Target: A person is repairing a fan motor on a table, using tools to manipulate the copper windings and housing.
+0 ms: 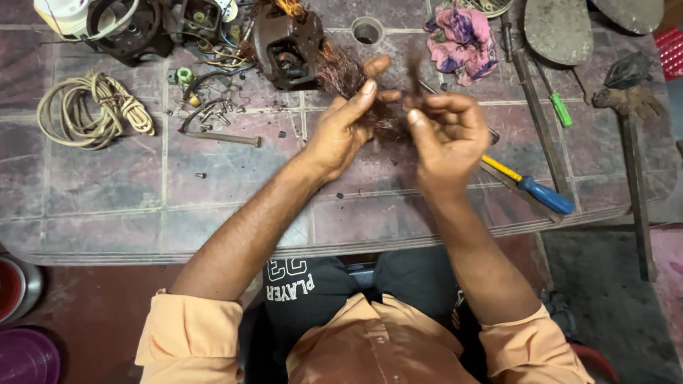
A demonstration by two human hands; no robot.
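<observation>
Both my hands are raised over the tiled worktop (107,206) and work a tangle of thin copper wire (341,75). My left hand (341,131) grips the bundle with thumb and fingers pinched around it. My right hand (445,131) pinches a dark strand of the same wire (414,71) that sticks up between the fingers. The wire trails back to a dark motor stator (288,50) lying just beyond my left hand.
A coiled beige cord (92,110) lies at the left, with screws and small parts (213,107) beside it. A blue-handled screwdriver (544,193), a green-handled one (560,110), a pink cloth (462,39), a hammer (629,107) and dismantled appliance parts (128,25) surround my hands.
</observation>
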